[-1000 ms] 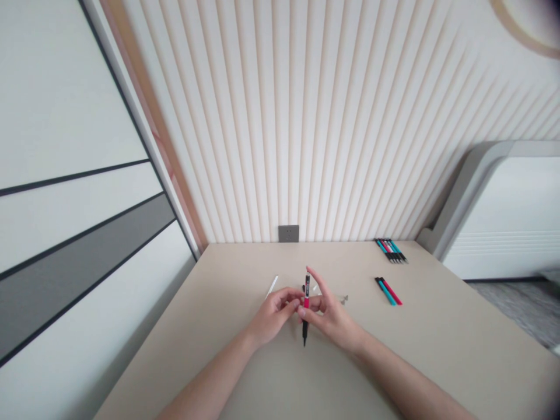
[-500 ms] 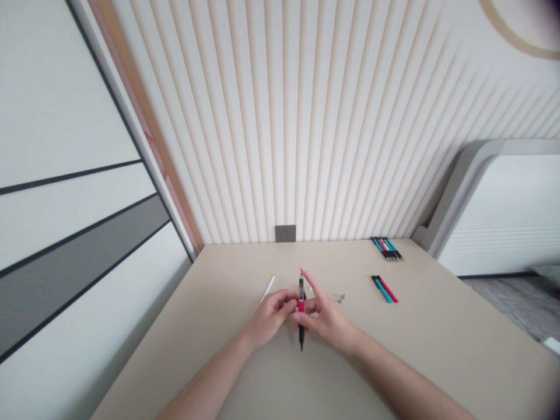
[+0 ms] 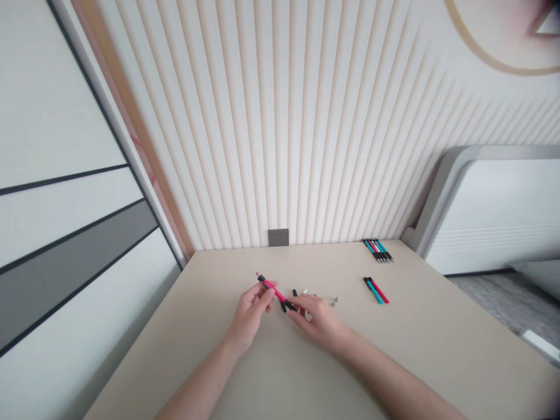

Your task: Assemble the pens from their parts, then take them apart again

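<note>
A pink and black pen (image 3: pixel 275 290) slants between my two hands over the table. The fingers of my left hand (image 3: pixel 254 309) pinch its upper part. My right hand (image 3: pixel 315 315) is at its black lower end, fingers bent over the table; whether they grip the pen or a small part beneath is hard to tell. Black pen parts (image 3: pixel 295 292) lie just beyond my right fingers, partly hidden by them. Small clear or metallic pieces (image 3: pixel 333 301) rest right of that hand.
Several assembled-looking pens (image 3: pixel 378 251) lie side by side at the table's back right. A teal barrel (image 3: pixel 373 290) and a red barrel (image 3: pixel 379 290) lie nearer. The ribbed wall with a grey socket (image 3: pixel 278 237) borders the table (image 3: pixel 210 274).
The upright pen now slants up to the left. My left hand has moved left and grips its upper part, while my right hand has turned down to its lower end. The view has shifted slightly.
</note>
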`<state>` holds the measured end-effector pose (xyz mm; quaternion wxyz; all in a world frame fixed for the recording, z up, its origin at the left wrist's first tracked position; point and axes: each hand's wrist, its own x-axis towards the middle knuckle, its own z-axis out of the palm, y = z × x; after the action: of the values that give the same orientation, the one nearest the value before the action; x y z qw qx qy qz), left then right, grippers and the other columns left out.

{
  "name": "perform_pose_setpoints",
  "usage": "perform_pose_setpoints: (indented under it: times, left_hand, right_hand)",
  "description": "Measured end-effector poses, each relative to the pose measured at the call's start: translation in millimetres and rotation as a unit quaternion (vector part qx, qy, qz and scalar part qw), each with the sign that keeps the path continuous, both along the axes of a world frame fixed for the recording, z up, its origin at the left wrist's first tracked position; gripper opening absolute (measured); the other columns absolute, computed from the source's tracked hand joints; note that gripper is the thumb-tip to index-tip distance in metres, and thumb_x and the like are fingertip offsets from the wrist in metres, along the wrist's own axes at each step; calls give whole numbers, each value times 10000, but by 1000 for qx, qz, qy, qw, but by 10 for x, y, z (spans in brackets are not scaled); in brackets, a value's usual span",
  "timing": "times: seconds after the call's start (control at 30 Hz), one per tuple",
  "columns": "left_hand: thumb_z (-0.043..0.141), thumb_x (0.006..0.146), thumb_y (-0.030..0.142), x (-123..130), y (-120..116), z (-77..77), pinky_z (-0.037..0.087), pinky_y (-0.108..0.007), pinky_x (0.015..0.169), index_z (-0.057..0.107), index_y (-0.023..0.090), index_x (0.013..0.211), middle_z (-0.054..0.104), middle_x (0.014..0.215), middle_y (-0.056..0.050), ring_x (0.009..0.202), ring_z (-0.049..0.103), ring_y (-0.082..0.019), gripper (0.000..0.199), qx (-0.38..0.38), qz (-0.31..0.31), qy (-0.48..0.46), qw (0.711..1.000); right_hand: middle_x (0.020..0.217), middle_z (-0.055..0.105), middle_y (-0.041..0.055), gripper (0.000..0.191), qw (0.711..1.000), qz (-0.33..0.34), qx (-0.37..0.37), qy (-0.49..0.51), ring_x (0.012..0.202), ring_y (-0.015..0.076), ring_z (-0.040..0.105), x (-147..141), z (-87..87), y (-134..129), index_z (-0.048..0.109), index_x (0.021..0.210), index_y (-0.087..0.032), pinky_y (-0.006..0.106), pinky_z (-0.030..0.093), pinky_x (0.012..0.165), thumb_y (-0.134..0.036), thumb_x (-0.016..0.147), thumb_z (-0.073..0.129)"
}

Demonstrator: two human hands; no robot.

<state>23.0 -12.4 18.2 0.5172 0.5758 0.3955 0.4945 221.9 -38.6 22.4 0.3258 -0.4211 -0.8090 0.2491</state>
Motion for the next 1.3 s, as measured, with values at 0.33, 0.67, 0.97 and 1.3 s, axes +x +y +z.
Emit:
perform_pose_setpoints:
  times: [0.33,0.67,0.97,1.3]
  left_hand:
    - [511,918,403,-122,92,-52,481,-328,809,671,195,1073,668,989,-89,900,608,-219,304,220,71,268,935]
    - [443,966,289,-137,128,-136,516,-316,826,654,223,985,683,929,-53,888,648,-196,221,322,33,366,872]
    - [463,960,279,-223,189,-162,523,-292,791,650,221,1009,680,909,-46,860,652,-181,202,334,54,373,864]
    - [472,943,378,-376,316,-143,539,-282,769,674,215,928,703,887,-54,834,670,-194,260,308,116,379,865]
  right_hand:
    - [952,627,74,297,956,-253,149,-18,903,203,590,521,23,430,683,1109,-224,313,459,828,-332,963,448]
    - [975,675,178,413,800,-564,-19,-205,913,293,632,2711,-271,812,742,993,-133,354,456,746,-329,928,384]
    - [1098,667,152,384,787,-567,-73,-232,1051,312,595,3128,-644,1075,738,1053,-188,393,440,864,-356,903,426]
    - [1228,616,138,429,784,-575,-86,-220,1127,304,559,3155,-766,1051,641,1222,-204,433,412,919,-335,884,412]
